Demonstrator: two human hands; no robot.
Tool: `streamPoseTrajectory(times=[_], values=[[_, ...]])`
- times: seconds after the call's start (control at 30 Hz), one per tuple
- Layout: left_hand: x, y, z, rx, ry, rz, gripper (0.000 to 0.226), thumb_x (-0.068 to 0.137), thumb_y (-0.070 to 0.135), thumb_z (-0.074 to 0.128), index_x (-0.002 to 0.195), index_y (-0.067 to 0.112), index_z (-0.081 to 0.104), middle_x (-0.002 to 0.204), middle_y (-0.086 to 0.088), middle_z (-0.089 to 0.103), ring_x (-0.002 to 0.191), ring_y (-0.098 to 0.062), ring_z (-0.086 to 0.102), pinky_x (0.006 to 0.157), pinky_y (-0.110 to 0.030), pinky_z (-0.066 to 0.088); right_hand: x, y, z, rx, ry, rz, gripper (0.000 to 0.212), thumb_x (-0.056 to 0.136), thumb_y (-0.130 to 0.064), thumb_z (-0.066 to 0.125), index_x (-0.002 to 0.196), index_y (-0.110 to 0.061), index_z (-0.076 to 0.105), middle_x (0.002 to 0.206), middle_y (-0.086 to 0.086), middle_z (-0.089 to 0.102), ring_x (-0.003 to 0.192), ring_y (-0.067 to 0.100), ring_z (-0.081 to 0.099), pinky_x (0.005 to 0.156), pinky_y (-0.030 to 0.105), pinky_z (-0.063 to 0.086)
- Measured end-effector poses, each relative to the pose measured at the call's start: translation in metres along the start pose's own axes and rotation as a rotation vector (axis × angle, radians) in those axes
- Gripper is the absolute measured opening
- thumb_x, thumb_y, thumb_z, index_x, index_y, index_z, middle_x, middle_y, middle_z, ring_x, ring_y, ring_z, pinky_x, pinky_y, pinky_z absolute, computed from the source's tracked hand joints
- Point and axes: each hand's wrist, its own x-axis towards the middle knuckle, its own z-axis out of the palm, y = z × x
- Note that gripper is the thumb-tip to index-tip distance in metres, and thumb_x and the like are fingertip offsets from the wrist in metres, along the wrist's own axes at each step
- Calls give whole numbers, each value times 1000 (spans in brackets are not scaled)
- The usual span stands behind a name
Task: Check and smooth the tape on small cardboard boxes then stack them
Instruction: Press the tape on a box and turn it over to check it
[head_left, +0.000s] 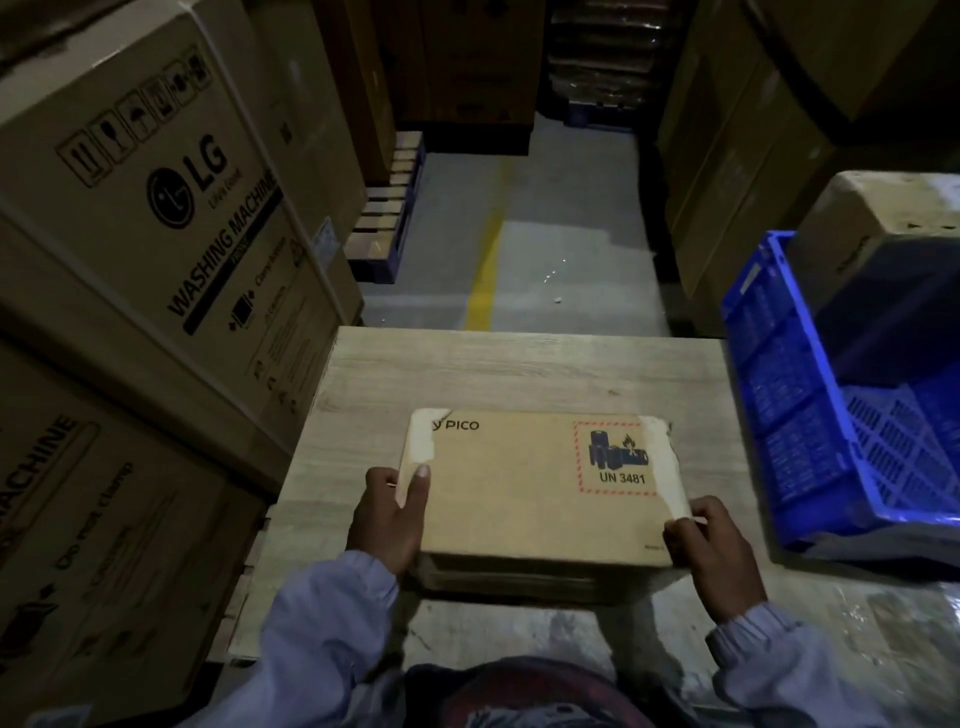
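A flat brown cardboard box (524, 493) marked PICO and UN 3481 lies on the pale wooden table (519, 369), on top of what looks like another box of the same kind (519, 582). Pale tape (420, 441) runs over its left end and more tape (662, 467) over its right end, both wrinkled. My left hand (389, 514) grips the box's left edge with the thumb lying on top near the tape. My right hand (711, 551) holds the near right corner, fingertips pressing on the lower end of the right tape strip.
Large washing-machine cartons (156, 234) are stacked close on the left. A blue plastic crate (789, 395) stands at the right of the table, with a worn carton (872, 223) behind it. Ahead runs a grey floor aisle with a yellow line (485, 275), pallets and more cartons.
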Motion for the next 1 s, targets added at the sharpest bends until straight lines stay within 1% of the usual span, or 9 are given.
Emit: streamPoseTrajectory(times=[0.1, 0.23, 0.37, 0.47, 0.57, 0.67, 0.83, 0.93, 1.0], values=[[-6, -9, 2, 116, 36, 96, 41, 91, 55, 50, 112, 21, 41, 111, -7, 62, 96, -28, 60, 82, -39, 51, -4, -1, -2, -35, -30, 6, 12, 90, -12, 59, 100, -14, 51, 93, 10, 69, 78, 24, 67, 70, 46, 57], [-16, -15, 9, 189, 103, 284, 52, 95, 45, 46, 134, 11, 41, 127, -12, 54, 109, -29, 55, 86, -33, 45, -7, -10, 0, -190, -67, -97, 55, 88, -24, 63, 136, -18, 36, 109, 3, 59, 82, 15, 59, 63, 24, 46], [-11, -10, 12, 463, 223, 577, 71, 88, 37, 43, 149, 3, 29, 156, -16, 28, 142, -32, 29, 112, -46, 31, -8, -18, 10, -343, -47, -349, 65, 86, -28, 65, 141, -15, 32, 128, 6, 53, 108, 22, 55, 88, 34, 46], [-14, 0, 15, 668, 78, 854, 74, 88, 47, 42, 152, 12, 26, 160, -6, 20, 147, -27, 17, 115, -46, 22, 1, -8, 23, -631, 39, -534, 72, 83, -45, 50, 141, -2, 38, 145, 25, 38, 136, 39, 35, 111, 50, 32], [-22, 4, 26, 804, -88, 1049, 67, 92, 47, 39, 153, 22, 24, 161, 3, 18, 149, -20, 13, 115, -43, 20, -2, -13, 37, -807, 7, -660, 64, 93, -45, 33, 136, 0, 48, 145, 24, 42, 135, 41, 37, 111, 53, 31], [-23, 7, 29, 844, -95, 1051, 66, 93, 48, 37, 153, 24, 24, 161, 3, 19, 149, -20, 13, 116, -41, 18, -6, -16, 47, -886, 1, -769, 63, 99, -38, 18, 139, 1, 46, 148, 21, 40, 136, 40, 37, 109, 50, 30], [-22, 5, 31, 868, -65, 1035, 67, 92, 48, 38, 153, 24, 23, 162, -3, 16, 149, -20, 14, 117, -39, 14, -4, -16, 46, -922, 8, -772, 56, 90, -30, 40, 137, 0, 49, 146, 20, 43, 134, 38, 40, 107, 49, 34], [-19, 6, 31, 869, -76, 1043, 68, 91, 50, 39, 153, 25, 23, 161, -6, 16, 146, -22, 22, 116, -40, 20, 4, -30, 41, -914, 27, -771, 46, 85, -36, 48, 119, -7, 61, 125, 15, 56, 110, 35, 54, 90, 42, 41], [-12, 11, 29, 889, -74, 1027, 68, 91, 56, 37, 152, 30, 23, 161, -6, 16, 142, -26, 28, 114, -42, 27, 11, -41, 40, -896, 36, -744, 44, 85, -43, 49, 113, -11, 61, 116, 12, 56, 99, 30, 52, 84, 39, 40]])
